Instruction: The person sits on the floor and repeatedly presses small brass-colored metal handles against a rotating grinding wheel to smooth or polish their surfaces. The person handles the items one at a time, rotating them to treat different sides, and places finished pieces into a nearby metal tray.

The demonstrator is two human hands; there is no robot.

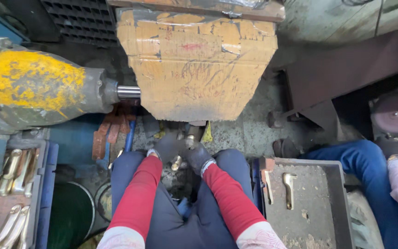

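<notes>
Both my hands wear dark grimy gloves below red sleeves. Together, my left hand (pixel 164 146) and my right hand (pixel 198 154) grip one long brass handle piece (pixel 178 161), held up under a cardboard-covered guard (pixel 194 64). The top end of the brass piece is hidden beneath that guard. My knees in dark trousers flank the hands.
A yellow-painted motor (pixel 33 87) with a steel shaft (pixel 127 92) runs into the guard from the left. A blue crate of brass handles (pixel 12 184) stands at left, a grey tray (pixel 332 207) with two brass pieces at right. Another person in blue trousers (pixel 374 170) sits far right.
</notes>
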